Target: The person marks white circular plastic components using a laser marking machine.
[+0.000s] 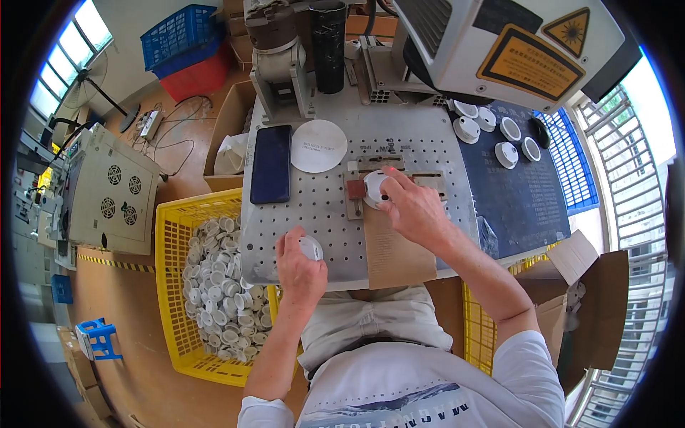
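Observation:
My left hand [300, 274] is closed around a white round plastic cap [312, 247] near the front left of the perforated metal plate [267, 239]. My right hand [417, 212] grips another white cap [374, 187], which sits in a small metal fixture [354, 208] beside a reddish-brown block [355, 189]. Thumb and forefinger press on the right side of this cap. A strip of brown cardboard [389, 257] runs from the fixture over the plate's front edge, under my right hand.
Left of the plate, a yellow basket [171, 299] holds many white caps. A phone [271, 164] and a white disc [319, 146] lie on the plate. The laser machine head [492, 43] overhangs the back right. Several caps [506, 155] rest on the dark mat [524, 207].

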The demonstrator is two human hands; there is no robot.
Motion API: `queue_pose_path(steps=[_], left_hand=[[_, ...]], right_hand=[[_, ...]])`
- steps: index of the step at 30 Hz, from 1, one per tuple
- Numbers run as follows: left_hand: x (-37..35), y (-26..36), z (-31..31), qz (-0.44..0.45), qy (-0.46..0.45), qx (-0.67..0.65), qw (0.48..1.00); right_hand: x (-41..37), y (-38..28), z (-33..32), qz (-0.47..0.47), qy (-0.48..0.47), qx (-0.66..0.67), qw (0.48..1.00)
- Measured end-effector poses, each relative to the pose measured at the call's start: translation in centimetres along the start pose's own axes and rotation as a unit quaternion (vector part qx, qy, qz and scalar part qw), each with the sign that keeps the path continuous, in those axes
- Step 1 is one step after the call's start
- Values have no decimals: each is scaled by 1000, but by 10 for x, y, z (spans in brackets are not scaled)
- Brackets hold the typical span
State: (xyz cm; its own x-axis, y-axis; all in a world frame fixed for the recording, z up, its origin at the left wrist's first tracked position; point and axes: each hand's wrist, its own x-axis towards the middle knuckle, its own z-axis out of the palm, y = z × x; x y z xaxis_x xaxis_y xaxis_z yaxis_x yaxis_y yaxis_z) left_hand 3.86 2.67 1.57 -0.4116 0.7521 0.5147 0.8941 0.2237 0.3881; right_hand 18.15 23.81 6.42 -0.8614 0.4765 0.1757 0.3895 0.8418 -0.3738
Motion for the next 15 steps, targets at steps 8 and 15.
queue_pose_path(steps=[8, 15], left_hand=[[-21, -25, -34, -78, 29, -26, 996], [-75, -136, -115, -283, 82, 171, 940]], right_hand=[[-21, 21, -19, 28, 133, 130, 982], [-4, 148, -46, 205, 235, -51, 949]])
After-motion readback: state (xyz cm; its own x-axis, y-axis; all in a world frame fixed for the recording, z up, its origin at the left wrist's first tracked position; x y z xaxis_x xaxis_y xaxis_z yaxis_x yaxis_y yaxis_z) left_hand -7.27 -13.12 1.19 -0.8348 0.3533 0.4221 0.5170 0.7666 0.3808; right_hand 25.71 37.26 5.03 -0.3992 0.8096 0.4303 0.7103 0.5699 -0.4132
